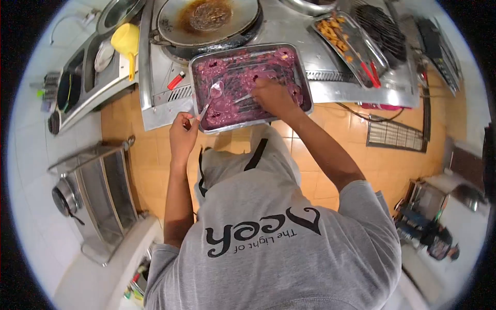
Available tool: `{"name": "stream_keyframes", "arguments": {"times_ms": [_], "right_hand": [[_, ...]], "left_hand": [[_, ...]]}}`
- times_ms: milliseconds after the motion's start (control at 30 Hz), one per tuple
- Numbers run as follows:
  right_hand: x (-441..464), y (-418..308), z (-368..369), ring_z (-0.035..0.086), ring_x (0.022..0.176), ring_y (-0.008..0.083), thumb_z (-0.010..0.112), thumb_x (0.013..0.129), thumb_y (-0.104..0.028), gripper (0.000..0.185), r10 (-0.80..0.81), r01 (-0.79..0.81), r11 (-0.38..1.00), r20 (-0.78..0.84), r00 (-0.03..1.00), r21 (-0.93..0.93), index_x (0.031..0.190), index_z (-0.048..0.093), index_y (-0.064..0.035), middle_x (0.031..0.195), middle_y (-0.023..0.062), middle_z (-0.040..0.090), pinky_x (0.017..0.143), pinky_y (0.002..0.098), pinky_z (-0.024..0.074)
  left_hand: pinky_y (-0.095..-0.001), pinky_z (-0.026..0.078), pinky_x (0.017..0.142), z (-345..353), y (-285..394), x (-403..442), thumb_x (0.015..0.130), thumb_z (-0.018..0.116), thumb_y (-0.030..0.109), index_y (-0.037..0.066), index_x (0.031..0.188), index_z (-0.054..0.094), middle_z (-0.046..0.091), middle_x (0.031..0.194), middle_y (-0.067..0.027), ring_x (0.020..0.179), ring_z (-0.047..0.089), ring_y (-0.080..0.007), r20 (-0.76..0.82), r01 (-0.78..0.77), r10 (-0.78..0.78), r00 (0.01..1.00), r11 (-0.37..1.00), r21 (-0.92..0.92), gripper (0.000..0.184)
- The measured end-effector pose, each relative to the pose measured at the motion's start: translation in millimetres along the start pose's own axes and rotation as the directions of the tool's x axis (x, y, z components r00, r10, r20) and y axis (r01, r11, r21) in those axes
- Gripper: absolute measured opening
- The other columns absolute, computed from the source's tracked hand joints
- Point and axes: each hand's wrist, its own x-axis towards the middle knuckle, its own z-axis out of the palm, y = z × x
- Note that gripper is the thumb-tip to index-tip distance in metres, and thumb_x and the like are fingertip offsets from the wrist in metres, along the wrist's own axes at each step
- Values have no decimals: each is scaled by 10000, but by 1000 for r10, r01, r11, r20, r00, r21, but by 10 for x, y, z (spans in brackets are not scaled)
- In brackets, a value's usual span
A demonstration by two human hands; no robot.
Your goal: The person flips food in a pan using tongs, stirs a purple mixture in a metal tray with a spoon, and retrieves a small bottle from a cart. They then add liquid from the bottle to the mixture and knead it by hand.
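Observation:
A metal tray of purple, mashed-looking mixture sits at the stove's front edge. Over its right half, my right hand reaches down with fingers closed against the mixture. A thin pale streak, perhaps a utensil, shows beside those fingers; what they hold is hidden. A spoon smeared with purple lies in the left half, its handle slanting toward the near rim. At the near left corner is my left hand, its fingers loosely bent and the thumb apart, close to the handle's end.
Behind the tray stands a wok with brown residue. A red lighter lies left of the tray. To the right, another tray holds fried pieces, with red-handled tongs across it. A yellow dipper rests at the left sink.

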Motion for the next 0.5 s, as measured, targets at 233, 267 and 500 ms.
{"name": "stream_keyframes", "arguments": {"times_ms": [233,267,500], "right_hand": [[341,-136,19,610,883,306,552,706,-72,142,-85,93,995,277,957,-18,794,646,-15,962,136,559,730,387,527],[379,-155,15,614,880,308,555,704,-71,147,-56,69,997,333,941,-25,800,648,-8,984,144,559,734,391,529],[407,-158,238,614,878,383,517,750,-34,236,13,0,1000,539,842,-25,966,590,27,961,235,593,733,436,513]], "left_hand": [[-332,403,507,23,319,-77,752,684,173,59,850,545,504,676,-76,570,507,-209,-108,-3,38,993,952,305,205],[-350,413,514,37,321,-70,749,685,180,60,849,546,520,701,-85,589,524,-229,-103,-59,103,989,930,363,209],[-426,466,621,82,454,32,739,687,241,73,909,509,595,831,-135,759,596,-321,3,157,-188,982,827,540,298]]}}
